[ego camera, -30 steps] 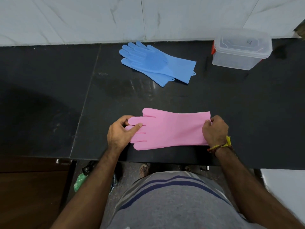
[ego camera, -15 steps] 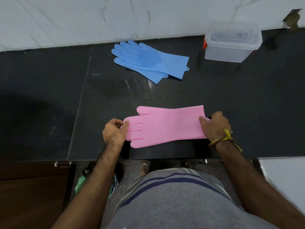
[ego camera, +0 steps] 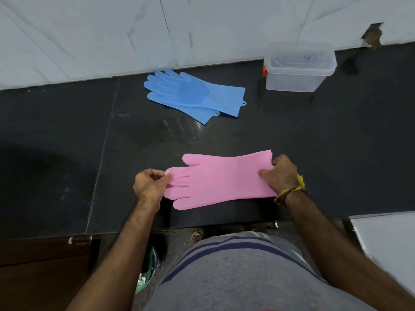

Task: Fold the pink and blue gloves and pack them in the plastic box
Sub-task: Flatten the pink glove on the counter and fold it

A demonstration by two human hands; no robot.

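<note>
My left hand pinches the pink gloves' fingertips; my right hand pinches their cuff on the black bench.

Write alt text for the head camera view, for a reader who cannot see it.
A person's left hand pinches the finger end of flat pink gloves while the right hand holds the cuff end, on a dark counter. Farther back lie blue gloves and, to their right, a lidded clear plastic box near the pale wall.
</note>
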